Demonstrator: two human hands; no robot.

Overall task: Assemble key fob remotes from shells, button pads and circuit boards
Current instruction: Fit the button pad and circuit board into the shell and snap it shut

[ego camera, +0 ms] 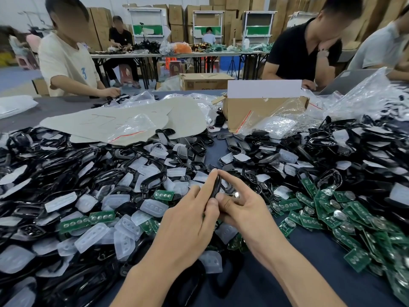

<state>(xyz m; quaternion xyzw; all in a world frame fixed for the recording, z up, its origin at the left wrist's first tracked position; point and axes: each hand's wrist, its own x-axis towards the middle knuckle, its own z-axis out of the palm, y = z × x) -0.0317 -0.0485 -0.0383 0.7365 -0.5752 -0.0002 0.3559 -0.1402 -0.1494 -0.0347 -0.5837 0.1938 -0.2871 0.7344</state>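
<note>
A thin black key fob shell [216,187] stands edge-on between my two hands above the table's middle. My left hand [190,220] pinches it from the left with forefinger and thumb. My right hand [243,207] pinches it from the right the same way. What sits inside the shell is hidden. Translucent white button pads [124,231] lie heaped at the lower left among black shells [73,173]. Green circuit boards [345,218] with round coin cells are piled at the lower right. More boards [97,218] lie left of my hands.
An open cardboard box [263,107] and clear plastic bags [363,96] stand at the back of the dark blue table [276,273]. Grey paper sheets [132,118] lie at the back left. People sit across the table on both sides.
</note>
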